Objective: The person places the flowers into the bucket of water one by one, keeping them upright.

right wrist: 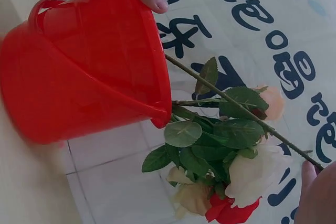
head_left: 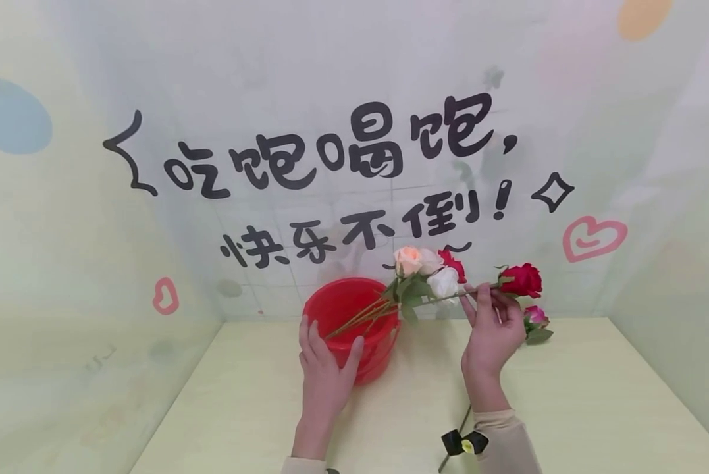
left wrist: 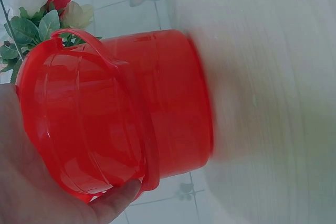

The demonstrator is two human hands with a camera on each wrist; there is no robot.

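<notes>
My left hand (head_left: 324, 375) grips the red bucket (head_left: 373, 359) by its side near the rim, fingers at the left and thumb across the front. The bucket stands upright on the table. Several artificial roses lean out over its right side: a peach rose (head_left: 408, 261), a white rose (right wrist: 257, 174) and a red bloom (right wrist: 231, 211) among them. With thumb and fingertips my right hand (head_left: 495, 329) pinches the stem of a red rose (head_left: 522, 280), just below the bloom. That stem slants left, its far end reaching the bucket's mouth. The bucket's inside is partly hidden.
A pink rose (head_left: 536, 317) with a green leaf lies on the pale table (head_left: 413, 408), behind my right hand. A dark stem (head_left: 465, 420) shows beside the right sleeve. Behind the table stands a printed wall sheet (head_left: 307, 79) with large black characters.
</notes>
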